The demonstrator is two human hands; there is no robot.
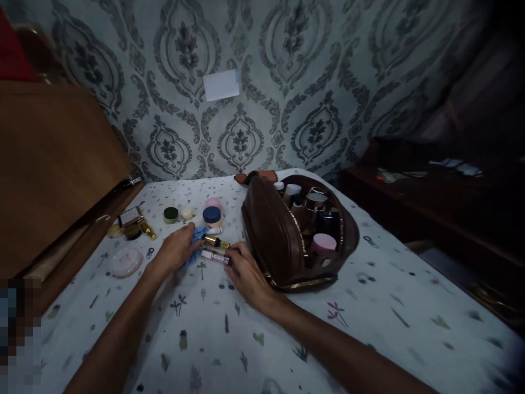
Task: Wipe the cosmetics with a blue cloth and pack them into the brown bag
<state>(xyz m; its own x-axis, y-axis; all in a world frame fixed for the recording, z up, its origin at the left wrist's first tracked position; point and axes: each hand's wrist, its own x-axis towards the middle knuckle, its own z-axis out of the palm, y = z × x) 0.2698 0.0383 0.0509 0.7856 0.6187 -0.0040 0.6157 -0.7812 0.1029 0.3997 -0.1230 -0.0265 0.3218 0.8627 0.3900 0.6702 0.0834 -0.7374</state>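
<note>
My left hand [176, 249] is closed on a crumpled blue cloth [198, 235], pressed against one end of a slim black-and-gold cosmetic tube [212, 240]. My right hand [248, 276] pinches the gold end of that tube between thumb and fingers. Just below, a pinkish clear lip gloss tube [215, 257] with a white cap touches or nearly touches my right fingertips. Another small white-ended tube [215, 231] shows behind the cloth. To the right of my right hand, an unzipped brown cosmetic bag [273, 235] holds several bottles and a pink-lidded jar [324, 244].
A blue-lidded jar [211, 214], a dark green-lidded jar [171, 214] and a small cream jar [186, 212] stand beyond my left hand. A round clear compact [127, 262] and a gold tube [147, 229] lie left. Wooden furniture [53, 180] borders the patterned sheet [213, 339].
</note>
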